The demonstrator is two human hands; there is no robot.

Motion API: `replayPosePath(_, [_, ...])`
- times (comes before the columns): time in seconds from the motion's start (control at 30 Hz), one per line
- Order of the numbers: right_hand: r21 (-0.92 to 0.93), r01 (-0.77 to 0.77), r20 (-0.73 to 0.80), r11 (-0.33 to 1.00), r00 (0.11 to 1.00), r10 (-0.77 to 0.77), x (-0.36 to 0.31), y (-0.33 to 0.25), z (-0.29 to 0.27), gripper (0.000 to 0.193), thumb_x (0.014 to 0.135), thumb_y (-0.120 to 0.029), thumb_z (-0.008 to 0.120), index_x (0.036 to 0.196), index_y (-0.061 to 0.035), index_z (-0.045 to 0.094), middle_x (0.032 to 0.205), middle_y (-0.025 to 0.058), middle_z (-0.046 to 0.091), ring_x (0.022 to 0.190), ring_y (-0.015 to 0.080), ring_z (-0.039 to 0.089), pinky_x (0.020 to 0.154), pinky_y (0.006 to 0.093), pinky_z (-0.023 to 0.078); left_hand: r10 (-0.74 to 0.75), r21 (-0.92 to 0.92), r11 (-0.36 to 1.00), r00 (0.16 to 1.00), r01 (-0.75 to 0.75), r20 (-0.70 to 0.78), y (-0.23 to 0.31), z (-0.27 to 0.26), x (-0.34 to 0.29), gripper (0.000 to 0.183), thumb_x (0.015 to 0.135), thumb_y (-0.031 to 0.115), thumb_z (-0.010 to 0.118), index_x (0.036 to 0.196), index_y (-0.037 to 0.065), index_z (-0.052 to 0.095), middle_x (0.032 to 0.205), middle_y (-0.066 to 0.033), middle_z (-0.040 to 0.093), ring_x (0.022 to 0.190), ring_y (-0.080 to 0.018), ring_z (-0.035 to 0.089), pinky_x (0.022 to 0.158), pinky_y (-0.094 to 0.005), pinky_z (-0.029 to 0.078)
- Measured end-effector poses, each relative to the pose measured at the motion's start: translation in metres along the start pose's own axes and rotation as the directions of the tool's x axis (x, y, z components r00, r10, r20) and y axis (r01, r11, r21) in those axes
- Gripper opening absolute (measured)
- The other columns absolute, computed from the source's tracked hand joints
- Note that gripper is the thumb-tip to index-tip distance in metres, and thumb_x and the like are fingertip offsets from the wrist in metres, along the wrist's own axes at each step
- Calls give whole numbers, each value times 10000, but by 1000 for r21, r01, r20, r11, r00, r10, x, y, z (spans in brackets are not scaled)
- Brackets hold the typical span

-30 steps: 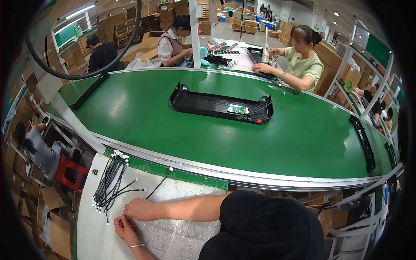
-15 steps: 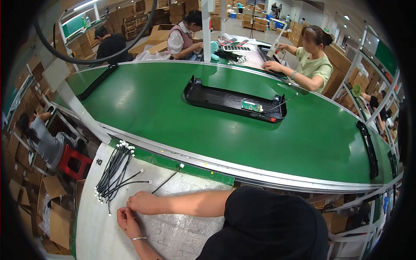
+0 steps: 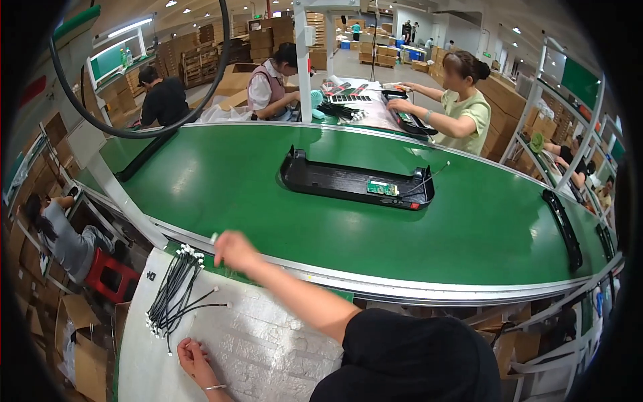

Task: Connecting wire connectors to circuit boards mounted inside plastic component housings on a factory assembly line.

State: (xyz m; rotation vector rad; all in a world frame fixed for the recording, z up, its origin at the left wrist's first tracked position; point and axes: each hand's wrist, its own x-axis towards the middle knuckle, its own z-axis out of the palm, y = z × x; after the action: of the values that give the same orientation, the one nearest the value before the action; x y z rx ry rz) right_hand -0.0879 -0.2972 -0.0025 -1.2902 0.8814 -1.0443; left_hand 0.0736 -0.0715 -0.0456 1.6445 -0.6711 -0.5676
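My right hand (image 3: pixel 236 253), blurred by motion, is over the near edge of the green conveyor. It is closed on a cable, whose white connector (image 3: pixel 214 238) sticks out past the fingers; most of its length is hidden or smeared. My left hand (image 3: pixel 193 360), with a thin bracelet at its wrist, rests low over the white work mat (image 3: pixel 268 342). Its fingers are curled, and whether anything is in them is hidden. Beyond it lies a bundle of black cables (image 3: pixel 175 288) with white connectors at both ends. A couple of cables lie splayed to the bundle's right.
On the green conveyor (image 3: pixel 234 181) stands a long black housing (image 3: pixel 328 184) holding a green circuit board (image 3: pixel 383 188) and a loose wire. More black parts (image 3: pixel 562 228) lie at the right end. A metal post (image 3: pixel 127 194) rises at left. Several people work around the conveyor.
My right hand has left my left hand and moved up to the conveyor edge. The single cable lying on the mat no longer shows there. My left hand has shifted slightly down.
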Motion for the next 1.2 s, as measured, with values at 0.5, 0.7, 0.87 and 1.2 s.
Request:
replayPosePath(0.5, [-41,-477,650,878,654,387,-57,40,69,154,817,-112,456,802,-22,581,680,135,604,413,106,452,327,238,288,-18,-61,998,999,19,29,6,-3,-1,153,895,245,518,882,93,538,776,14,550,596,-56,448,485,-176,341])
replayPosePath(0.7, [-534,146,399,833,912,96,-6,73,94,229,756,-79,451,627,51,588,616,206,612,539,333,608,468,395,480,17,-41,999,997,-14,76,3,6,4,132,885,225,535,879,93,542,782,20,557,603,-48,441,488,-167,331])
replayPosePath(0.87, [-648,379,295,661,925,-240,-24,46,90,158,696,15,500,828,22,587,969,176,536,937,336,504,795,392,447,-5,-25,1000,999,6,53,0,-3,4,126,880,213,540,899,89,551,797,20,569,606,-47,443,487,-166,328])
replayPosePath(1.2, [-686,607,442,401,786,-432,-67,50,79,228,637,19,542,865,13,534,979,114,491,949,270,443,788,363,373,-19,0,1000,997,19,80,10,0,0,111,871,162,523,933,76,555,821,18,576,630,-45,452,504,-168,333])
